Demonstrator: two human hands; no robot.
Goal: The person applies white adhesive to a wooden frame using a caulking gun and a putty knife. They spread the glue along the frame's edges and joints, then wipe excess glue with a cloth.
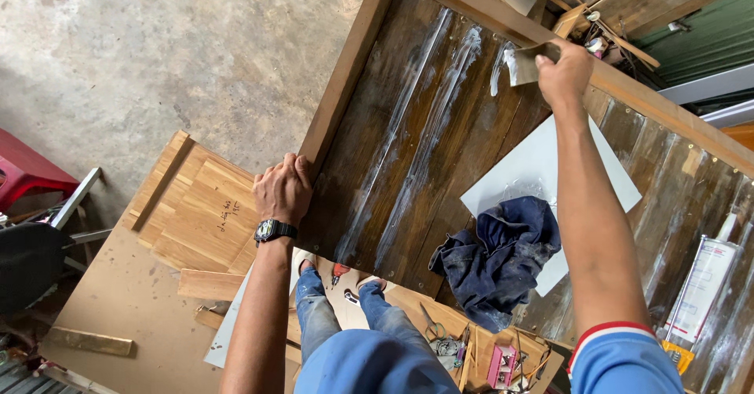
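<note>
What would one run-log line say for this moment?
left hand: grips panel frame | right hand: holds scraper on streaked wood | blue rag: lying nearby

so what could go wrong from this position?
Right hand holds a flat scraper at full stretch over the dark panel; at that reach it may slip and gouge the wood or smear the white streaks unevenly. Left hand grips the frame edge while leaning, so the panel could shift. The blue rag could pick up wet filler.

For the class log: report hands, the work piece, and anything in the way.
Right hand shut on scraper, spreading white paste. Left hand grips the panel frame. Blue rag and white sheet lie on the panel.
</note>
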